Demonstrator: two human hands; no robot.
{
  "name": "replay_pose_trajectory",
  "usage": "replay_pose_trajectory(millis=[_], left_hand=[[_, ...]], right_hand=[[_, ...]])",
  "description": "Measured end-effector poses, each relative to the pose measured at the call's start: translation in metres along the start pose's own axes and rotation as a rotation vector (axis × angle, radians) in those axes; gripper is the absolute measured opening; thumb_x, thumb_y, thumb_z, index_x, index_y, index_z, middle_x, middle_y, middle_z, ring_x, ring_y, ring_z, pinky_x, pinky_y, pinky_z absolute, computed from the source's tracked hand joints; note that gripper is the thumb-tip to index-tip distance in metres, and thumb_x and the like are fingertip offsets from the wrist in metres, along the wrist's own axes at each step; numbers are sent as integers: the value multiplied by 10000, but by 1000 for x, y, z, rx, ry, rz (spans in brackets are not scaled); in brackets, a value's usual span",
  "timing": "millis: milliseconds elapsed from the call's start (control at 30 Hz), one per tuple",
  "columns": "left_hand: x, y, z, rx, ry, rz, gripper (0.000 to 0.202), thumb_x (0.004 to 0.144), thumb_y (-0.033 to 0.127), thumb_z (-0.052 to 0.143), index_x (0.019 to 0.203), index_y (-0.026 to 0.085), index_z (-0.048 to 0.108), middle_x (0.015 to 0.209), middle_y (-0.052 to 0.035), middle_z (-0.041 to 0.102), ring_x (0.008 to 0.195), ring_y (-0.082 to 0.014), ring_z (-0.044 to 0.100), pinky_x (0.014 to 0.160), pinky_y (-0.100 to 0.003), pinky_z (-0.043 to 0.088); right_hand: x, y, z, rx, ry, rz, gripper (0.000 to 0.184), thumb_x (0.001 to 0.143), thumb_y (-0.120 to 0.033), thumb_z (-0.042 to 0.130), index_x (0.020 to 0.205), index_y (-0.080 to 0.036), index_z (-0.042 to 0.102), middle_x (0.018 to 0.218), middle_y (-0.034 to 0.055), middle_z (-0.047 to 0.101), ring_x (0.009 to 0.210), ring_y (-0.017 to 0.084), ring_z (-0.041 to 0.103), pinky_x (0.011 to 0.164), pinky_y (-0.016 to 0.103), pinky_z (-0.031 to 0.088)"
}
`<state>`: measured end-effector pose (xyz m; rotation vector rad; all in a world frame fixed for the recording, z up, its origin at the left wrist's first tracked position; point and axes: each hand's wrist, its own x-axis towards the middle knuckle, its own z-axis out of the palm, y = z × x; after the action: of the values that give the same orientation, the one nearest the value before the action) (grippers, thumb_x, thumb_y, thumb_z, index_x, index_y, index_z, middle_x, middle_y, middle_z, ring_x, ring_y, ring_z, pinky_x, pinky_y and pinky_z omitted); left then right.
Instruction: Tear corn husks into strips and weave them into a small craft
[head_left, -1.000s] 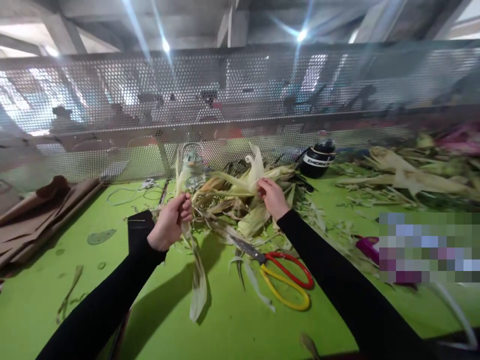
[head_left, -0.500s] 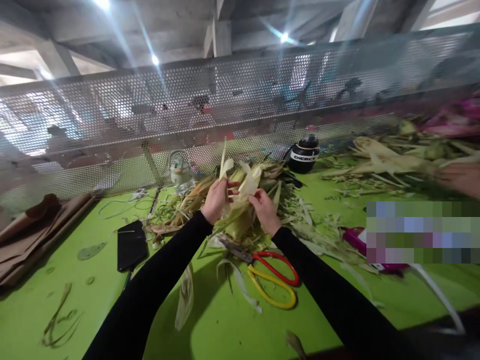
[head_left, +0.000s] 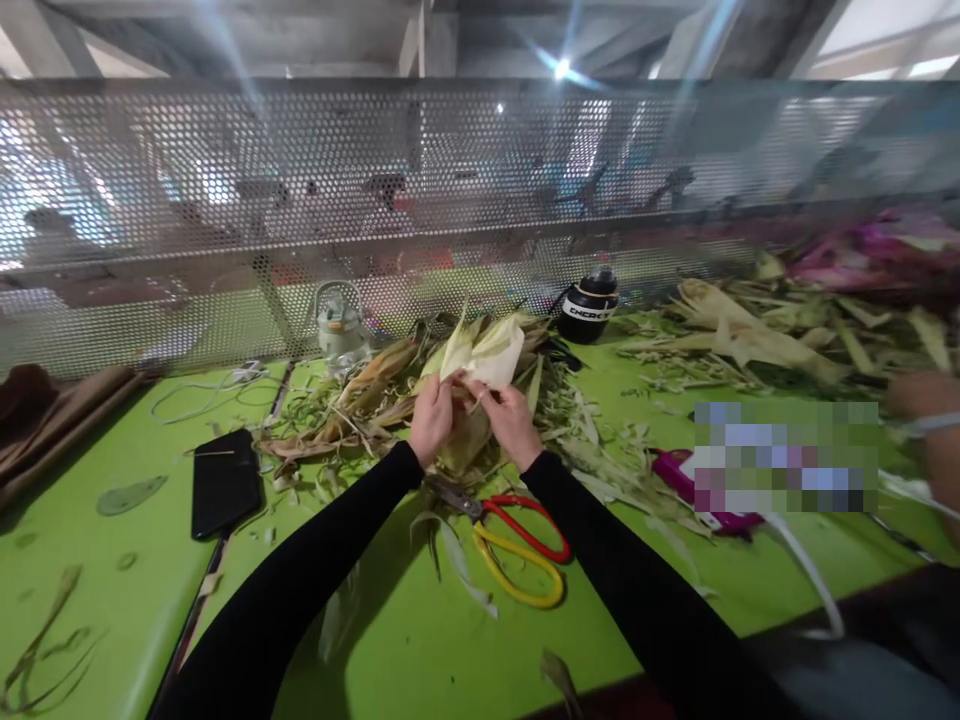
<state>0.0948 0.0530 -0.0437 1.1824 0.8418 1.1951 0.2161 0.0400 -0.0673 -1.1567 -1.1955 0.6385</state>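
Between my hands are pale corn husks [head_left: 495, 355], their broad ends standing up and fanned out. My left hand [head_left: 433, 415] is closed, pinching the lower end of the husks. My right hand [head_left: 510, 425] pinches them from the other side, its thumb and fingers close to the left fingertips. Behind and below the hands lies a heap of dried and green husks [head_left: 360, 405] with thin shreds around it. Scissors [head_left: 521, 550] with one red and one yellow handle lie just in front of my hands, their blades partly under the left wrist.
A black phone [head_left: 223, 485] lies left, near brown folded material [head_left: 67, 425]. A clear bottle [head_left: 341, 325] and a black bottle [head_left: 589, 305] stand before the perforated metal screen [head_left: 300, 200]. More husks [head_left: 750, 330] lie right; another person's arm [head_left: 930, 420] is at the right edge.
My hands have come closer together, and the husk pieces now meet in one fanned bunch. The view has shifted, and the other person's hand at right has moved off the husks.
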Motion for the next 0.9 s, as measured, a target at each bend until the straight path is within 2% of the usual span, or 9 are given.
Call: replay_pose_trajectory(millis=[100,133,200,267,333,433,533,733,900], left_hand=[[-5,22,-18,64,-3,122,99,942,217,545,850,196,578,722,18,566,571,-86,493,511,-164,336],[-6,27,-25,166,2,231,116,920,187,573,804,194,575,709,16,551,585,-93,478,544,-173,337],[-7,30,-38,378,-29,324,153,902,149,579,759,201,557,675,17,526,589,-110,459,585,-191,332],[-4,22,-48,516,-65,294,189,902,124,543,734,208,528,632,26,500,565,-122,450,598,-206,328],[1,5,-54,550,-68,258,203,908,107,497,736,212,516,623,26,511,565,-133,467,614,-215,337],[9,-23,-55,595,-44,241,158,945,173,461,807,218,524,655,15,537,606,-153,507,652,-231,360],[14,-41,-51,647,-5,225,171,966,206,422,829,217,524,707,-16,578,667,-176,554,698,-247,385],[14,-52,-49,769,-20,172,93,936,257,488,971,211,560,781,-77,649,781,-246,642,762,-290,429],[13,-52,-51,822,-68,144,215,853,288,626,1041,206,560,820,-91,669,845,-282,663,796,-314,451]], right_hand=[[-6,-9,19,154,-84,41,496,723,-672,650,924,-227,740,900,52,766,893,231,691,790,350,536],[-9,-11,24,195,-110,64,507,706,-685,657,915,-230,740,892,48,766,876,225,695,771,346,541],[-13,-11,31,250,-155,122,503,670,-684,692,864,-222,737,847,46,762,811,213,696,720,337,545],[-17,-7,35,271,-175,185,476,646,-653,731,809,-206,728,791,41,749,736,192,683,657,315,534],[-18,0,35,266,-156,237,452,634,-619,758,773,-192,713,744,28,732,673,165,656,600,282,506],[-17,10,33,233,-70,269,435,627,-591,779,747,-184,684,691,0,698,620,130,607,553,244,457],[-15,16,29,194,12,274,437,631,-598,777,718,-186,655,629,-20,650,569,113,558,523,237,422],[-20,11,30,150,54,246,414,660,-597,759,681,-196,659,608,-12,637,573,131,553,554,263,447],[-25,-1,35,138,51,185,412,670,-592,757,631,-196,647,581,-7,619,562,138,533,555,284,441]])
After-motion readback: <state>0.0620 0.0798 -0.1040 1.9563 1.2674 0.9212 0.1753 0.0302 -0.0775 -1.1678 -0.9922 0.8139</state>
